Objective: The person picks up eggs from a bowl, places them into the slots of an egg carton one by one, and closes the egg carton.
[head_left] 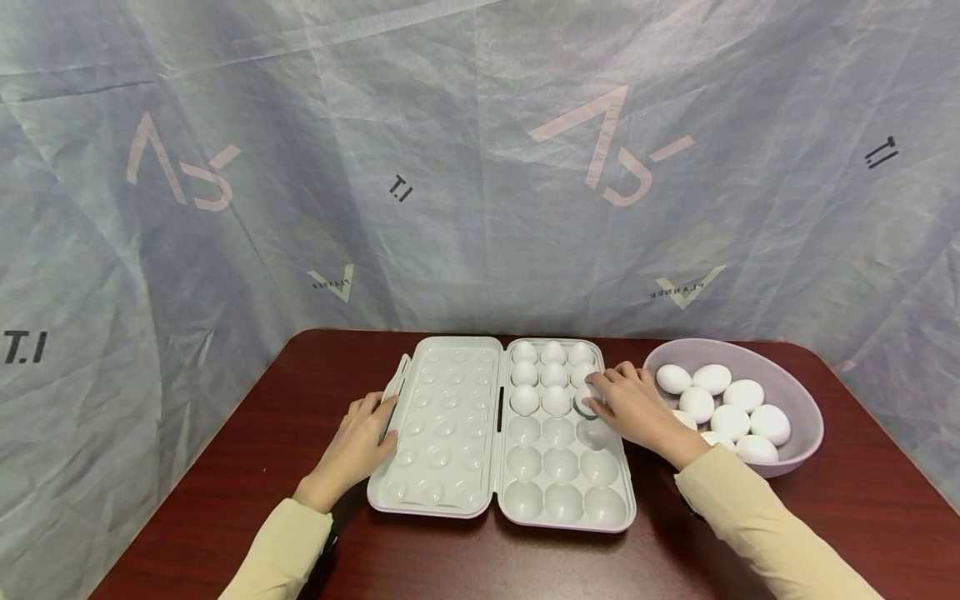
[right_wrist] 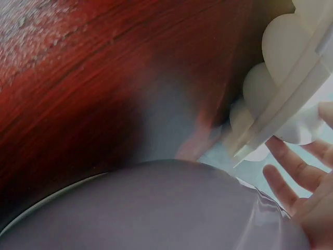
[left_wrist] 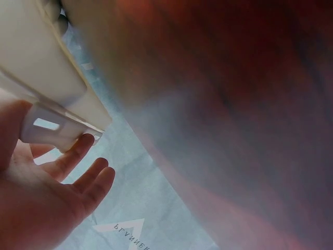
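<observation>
An opened white plastic egg carton lies on the table, its dimpled lid (head_left: 442,400) to the left of the cupped tray (head_left: 562,492). White eggs (head_left: 553,375) sit in the tray's far rows; the near cups hold none. My right hand (head_left: 630,404) pinches an egg (head_left: 587,400) at the right-hand cup of the third row from the back. The right wrist view shows this egg (right_wrist: 299,130) between the fingers. My left hand (head_left: 360,442) grips the lid's outer left edge, where a slotted closing flap (left_wrist: 52,127) lies between thumb and fingers.
A pale purple bowl (head_left: 806,425) with several white eggs (head_left: 730,422) stands right of the carton, close to the right forearm. The dark red table (head_left: 420,558) ends at a grey printed cloth (head_left: 480,208) behind.
</observation>
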Action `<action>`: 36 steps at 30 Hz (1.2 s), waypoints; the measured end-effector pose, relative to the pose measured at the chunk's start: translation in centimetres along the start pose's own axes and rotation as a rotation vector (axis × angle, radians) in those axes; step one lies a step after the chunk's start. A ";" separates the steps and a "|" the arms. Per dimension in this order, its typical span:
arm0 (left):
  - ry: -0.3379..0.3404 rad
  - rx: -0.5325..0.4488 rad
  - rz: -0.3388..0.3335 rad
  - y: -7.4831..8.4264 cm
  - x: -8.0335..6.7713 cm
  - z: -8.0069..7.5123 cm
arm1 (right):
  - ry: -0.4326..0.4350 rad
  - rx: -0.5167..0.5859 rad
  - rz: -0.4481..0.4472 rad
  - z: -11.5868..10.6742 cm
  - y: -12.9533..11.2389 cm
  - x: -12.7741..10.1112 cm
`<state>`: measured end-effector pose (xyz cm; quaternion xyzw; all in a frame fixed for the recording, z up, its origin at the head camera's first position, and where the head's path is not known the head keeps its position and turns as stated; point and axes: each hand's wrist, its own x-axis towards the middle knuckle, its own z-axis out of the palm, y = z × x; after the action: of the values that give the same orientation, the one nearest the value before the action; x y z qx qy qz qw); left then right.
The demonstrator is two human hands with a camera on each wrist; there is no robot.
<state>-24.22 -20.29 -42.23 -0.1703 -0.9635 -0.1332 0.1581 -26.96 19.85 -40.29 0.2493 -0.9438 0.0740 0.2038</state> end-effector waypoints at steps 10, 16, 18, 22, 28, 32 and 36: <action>0.011 0.006 0.007 0.1 -0.1 0.0 | 0.012 -0.097 -0.020 0.5 0.0 -0.1; 0.018 0.005 0.011 0.0 -0.1 0.0 | 0.000 -0.123 -0.016 0.6 -0.2 0.0; 0.018 0.005 0.012 0.0 -0.1 0.0 | -0.006 -0.126 -0.015 0.6 -0.2 0.0; 0.015 0.005 0.012 0.0 -0.1 0.0 | -0.007 -0.126 -0.016 0.6 -0.2 0.0; 0.011 0.007 0.013 0.0 0.0 0.0 | -0.005 -0.108 -0.021 0.6 -0.2 0.0; 0.013 0.003 0.015 0.0 0.0 0.0 | -0.006 -0.100 -0.021 0.5 -0.2 0.0; 0.011 0.001 0.014 0.0 0.0 0.0 | -0.004 -0.090 -0.014 0.5 -0.2 0.0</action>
<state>-24.17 -20.28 -42.20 -0.1763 -0.9615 -0.1324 0.1642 -27.04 19.53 -40.68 0.2469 -0.9448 0.0295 0.2133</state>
